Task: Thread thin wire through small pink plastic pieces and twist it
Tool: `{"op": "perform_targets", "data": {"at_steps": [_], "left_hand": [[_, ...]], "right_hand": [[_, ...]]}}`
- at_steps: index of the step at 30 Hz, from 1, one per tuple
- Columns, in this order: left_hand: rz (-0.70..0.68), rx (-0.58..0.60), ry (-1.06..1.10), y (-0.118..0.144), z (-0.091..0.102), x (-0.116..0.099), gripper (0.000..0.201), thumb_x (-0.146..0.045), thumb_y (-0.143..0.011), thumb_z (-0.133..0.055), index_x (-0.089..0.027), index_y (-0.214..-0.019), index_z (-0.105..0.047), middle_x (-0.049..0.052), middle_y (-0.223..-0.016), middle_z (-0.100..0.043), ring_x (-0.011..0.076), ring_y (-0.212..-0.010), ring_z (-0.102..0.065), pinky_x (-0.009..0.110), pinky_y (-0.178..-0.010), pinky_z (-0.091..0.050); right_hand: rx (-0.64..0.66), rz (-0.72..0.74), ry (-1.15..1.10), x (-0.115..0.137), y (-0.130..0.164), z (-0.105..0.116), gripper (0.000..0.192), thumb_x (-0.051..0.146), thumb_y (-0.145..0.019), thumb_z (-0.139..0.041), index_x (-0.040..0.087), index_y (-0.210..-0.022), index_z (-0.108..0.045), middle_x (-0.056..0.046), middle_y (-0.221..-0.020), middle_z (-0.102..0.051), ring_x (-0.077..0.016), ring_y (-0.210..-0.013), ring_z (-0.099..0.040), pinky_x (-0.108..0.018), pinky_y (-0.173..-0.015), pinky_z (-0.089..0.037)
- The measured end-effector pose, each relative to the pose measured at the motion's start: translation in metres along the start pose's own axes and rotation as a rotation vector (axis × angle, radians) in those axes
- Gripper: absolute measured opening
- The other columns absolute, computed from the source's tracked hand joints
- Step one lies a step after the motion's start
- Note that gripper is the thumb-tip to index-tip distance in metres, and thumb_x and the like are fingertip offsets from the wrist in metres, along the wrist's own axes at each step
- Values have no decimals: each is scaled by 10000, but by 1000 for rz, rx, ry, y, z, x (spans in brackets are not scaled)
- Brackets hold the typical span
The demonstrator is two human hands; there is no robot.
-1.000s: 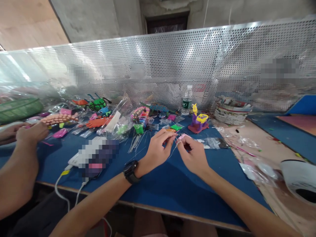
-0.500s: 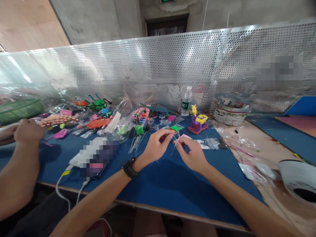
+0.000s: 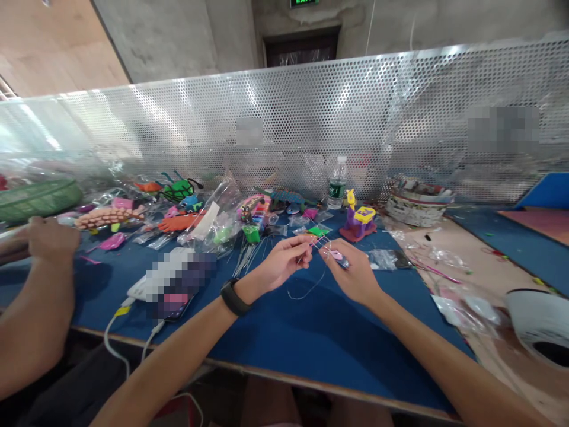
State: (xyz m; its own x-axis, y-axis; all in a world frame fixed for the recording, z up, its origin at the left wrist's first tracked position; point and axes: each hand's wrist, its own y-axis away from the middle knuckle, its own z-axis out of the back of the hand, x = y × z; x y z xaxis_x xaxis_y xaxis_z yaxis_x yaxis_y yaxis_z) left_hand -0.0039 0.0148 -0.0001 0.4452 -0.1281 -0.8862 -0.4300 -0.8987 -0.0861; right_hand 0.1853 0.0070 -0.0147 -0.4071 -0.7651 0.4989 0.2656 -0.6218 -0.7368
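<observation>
My left hand [image 3: 282,265], with a dark band [image 3: 235,296] on its wrist, pinches thin silvery wires just above the blue tabletop [image 3: 302,344]. Opposite it, my right hand [image 3: 354,274] is closed on the other side of the same wires, the fingertips of both hands close together. One loose length of thin wire [image 3: 306,296] curves down below the fingers. Something small and pink [image 3: 336,255] shows at my right fingers; its kind is unclear. Just beyond the hands lies a green piece [image 3: 317,230] in clear plastic.
Behind stand a purple-and-yellow clay animal [image 3: 358,219], a water bottle [image 3: 337,184] and a paper-covered basket [image 3: 418,204]. More wires [image 3: 249,256], clay figures and plastic bags lie left, near a phone [image 3: 180,302]. Another person's arm [image 3: 47,296] rests far left. A white roll [image 3: 540,320] is right.
My right hand has turned and shifted slightly right. The wires between the fingers have changed angle, and a curved loose length now hangs clearly below them. The view has moved slightly.
</observation>
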Motion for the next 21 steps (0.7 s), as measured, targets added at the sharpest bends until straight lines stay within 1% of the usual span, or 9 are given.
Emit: {"op": "perform_targets", "data": {"at_steps": [6,9,12,15,18,20,21], "left_hand": [[18,41,-61,1,2,1,251,-273,-786,-777,-142,-948,-638,5,-694,-603,95,-632,-555,231,-606,-453],[19,65,-70,2,1,2,270,-336,-800,-771,-146,-912,-615,1,-691,-597,91,-613,-553,222,-584,-458],[19,56,-74,2,-2,1,304,-393,-809,-761,-145,-850,-589,-14,-677,-560,79,-593,-539,208,-565,-460],[7,36,-65,3,-5,-1,318,-389,-798,-775,-145,-807,-572,-37,-655,-499,69,-586,-513,196,-556,-456],[-35,45,-45,3,-4,0,303,-388,-800,-775,-150,-840,-593,-47,-633,-469,67,-567,-470,197,-547,-437],[-95,43,-50,2,-1,0,289,-397,-815,-761,-156,-878,-615,-46,-632,-473,70,-573,-459,202,-565,-431],[-141,39,-73,2,0,1,282,-402,-824,-753,-159,-892,-627,-41,-640,-484,71,-583,-462,205,-583,-431]], "right_hand": [[-7,-3,13,-1,0,3,152,305,-976,-533,210,-894,-618,-26,-812,-658,-162,-726,-601,-289,-697,-468],[-4,-5,6,-1,-1,5,167,307,-975,-531,207,-864,-605,-19,-783,-633,-157,-707,-578,-288,-682,-454],[18,5,-19,0,-1,8,196,292,-989,-500,206,-842,-599,-15,-772,-608,-155,-717,-563,-292,-685,-447],[48,31,-56,4,0,11,187,280,-992,-486,210,-872,-610,-20,-801,-610,-160,-745,-572,-299,-699,-458],[53,83,-63,8,0,11,116,277,-964,-531,216,-932,-625,-34,-854,-634,-181,-806,-595,-329,-750,-486],[30,130,-31,9,1,9,85,266,-928,-589,224,-985,-637,-52,-932,-652,-204,-893,-609,-370,-830,-495],[4,158,-5,10,1,8,110,257,-909,-620,229,-1013,-642,-62,-981,-654,-216,-941,-610,-393,-871,-492]]}}
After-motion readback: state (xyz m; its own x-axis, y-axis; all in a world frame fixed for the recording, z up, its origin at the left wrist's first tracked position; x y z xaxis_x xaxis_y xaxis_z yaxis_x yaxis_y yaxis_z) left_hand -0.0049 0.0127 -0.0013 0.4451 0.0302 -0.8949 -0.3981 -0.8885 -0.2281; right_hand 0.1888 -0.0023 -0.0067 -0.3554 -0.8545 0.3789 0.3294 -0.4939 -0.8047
